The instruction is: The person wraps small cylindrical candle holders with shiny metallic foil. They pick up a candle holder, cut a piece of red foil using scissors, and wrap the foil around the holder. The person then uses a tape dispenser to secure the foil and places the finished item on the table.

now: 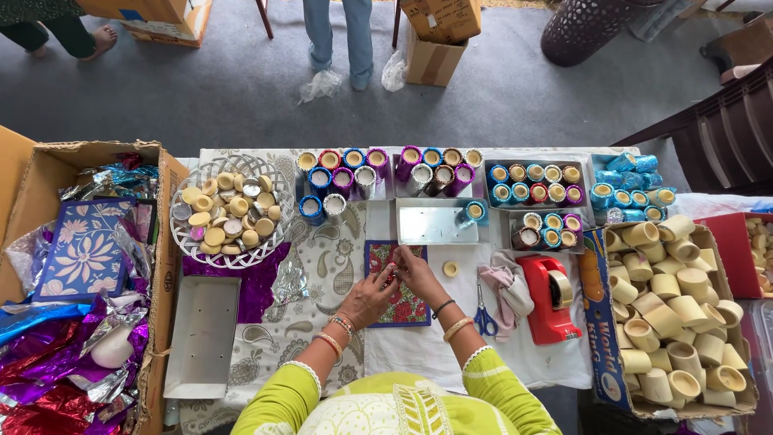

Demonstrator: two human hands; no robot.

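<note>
Left hand (369, 296) and right hand (416, 274): both pressed on the floral card (400, 304), fingertips pinching at its top edge | card flat on white cloth, table centre | scissors (484, 317) and red tape dispenser (549, 296) just right | white basket (228, 211) of discs at left | foil-wrapped cups (435, 169) beyond.

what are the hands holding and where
Both the left hand and right hand pinch something tiny over the flat red floral card; it cannot be told.
</note>
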